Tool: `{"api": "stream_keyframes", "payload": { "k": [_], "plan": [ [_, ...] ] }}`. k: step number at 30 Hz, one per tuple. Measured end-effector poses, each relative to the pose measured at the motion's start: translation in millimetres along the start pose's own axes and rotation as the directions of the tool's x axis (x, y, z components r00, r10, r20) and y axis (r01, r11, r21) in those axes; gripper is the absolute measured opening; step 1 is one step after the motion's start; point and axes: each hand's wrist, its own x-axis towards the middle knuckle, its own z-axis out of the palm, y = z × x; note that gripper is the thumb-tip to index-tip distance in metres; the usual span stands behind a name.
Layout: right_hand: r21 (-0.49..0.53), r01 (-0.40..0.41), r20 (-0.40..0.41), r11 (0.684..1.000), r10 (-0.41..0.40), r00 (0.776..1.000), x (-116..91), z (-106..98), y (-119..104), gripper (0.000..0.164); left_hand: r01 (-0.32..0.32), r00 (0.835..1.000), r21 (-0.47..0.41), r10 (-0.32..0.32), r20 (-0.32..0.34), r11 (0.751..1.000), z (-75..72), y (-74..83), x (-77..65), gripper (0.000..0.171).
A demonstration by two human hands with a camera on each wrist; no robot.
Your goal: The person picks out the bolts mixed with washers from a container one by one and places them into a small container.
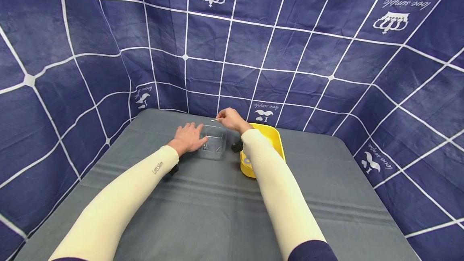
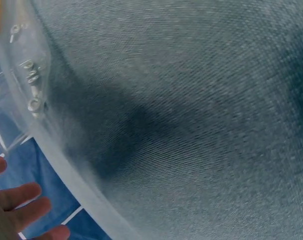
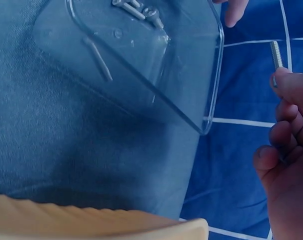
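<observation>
My right hand (image 1: 231, 119) is raised past the far right corner of a clear plastic box (image 1: 214, 154). Thumb and fingertips pinch a small metal bolt (image 3: 276, 55), its threaded end pointing outward, and the other fingers curl in. Several bolts (image 3: 129, 9) lie in the box, gathered on the side toward my left hand, while a single bolt (image 3: 99, 60) lies apart from them. My left hand (image 1: 188, 137) is spread at the left side of the box, thumb reaching over it and fingers straight. In the left wrist view, fingers (image 2: 29, 210) show with nothing between them.
A yellow bin (image 1: 250, 170) stands right of the clear box, partly hidden beneath my right forearm. Grey cloth (image 1: 203, 216) covers the table. Blue curtain with white lines (image 1: 250, 47) hangs behind and on both sides. A black wrist device (image 1: 237, 146) sits beside the bin.
</observation>
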Motion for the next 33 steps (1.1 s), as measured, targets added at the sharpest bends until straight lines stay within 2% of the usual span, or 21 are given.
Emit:
{"api": "stream_keyframes", "payload": {
  "k": [12, 22, 33],
  "plan": [
    [-0.054, -0.015, 0.046, 0.998, 0.018, 0.999, 2, 4, -5, 0.021, 0.007, 1.0, -0.002, -0.007, 0.018, 1.0, 7.1, 2.8, 4.6, 0.071],
    [-0.068, -0.061, 0.08, 0.996, 0.066, 0.995, 5, 4, -7, 0.019, 0.014, 1.0, -0.019, -0.013, 0.026, 1.0, 5.9, 6.2, 8.8, 0.069],
    [-0.116, -0.026, 0.124, 0.993, 0.04, 0.991, 12, 15, -14, 0.019, 0.02, 0.998, -0.014, -0.019, 0.054, 1.0, 6.3, 4.0, 5.0, 0.069]
  ]
}}
